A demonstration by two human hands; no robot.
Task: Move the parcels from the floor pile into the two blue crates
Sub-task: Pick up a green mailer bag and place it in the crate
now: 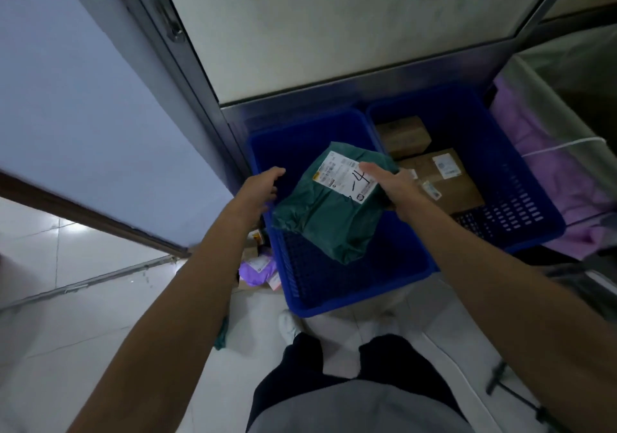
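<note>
A green plastic parcel [329,212] with a white label hangs tilted over the left blue crate [300,285]. My right hand [390,187] grips its right side, thumb across the label. Just off the parcel's left edge, my left hand [260,189] has its fingers apart and holds nothing. The left crate's mesh floor shows bare beneath the parcel. The right blue crate [500,179] holds two brown cardboard boxes [434,175]. A few parcels of the floor pile [258,262], one purple, peek out left of the left crate.
Both crates stand on the tiled floor against a metal-framed glass door [334,32]. A blue wall [66,99] rises at left. A purple-lined cart [547,152] stands at right. My legs and a white shoe [288,326] are just behind the left crate.
</note>
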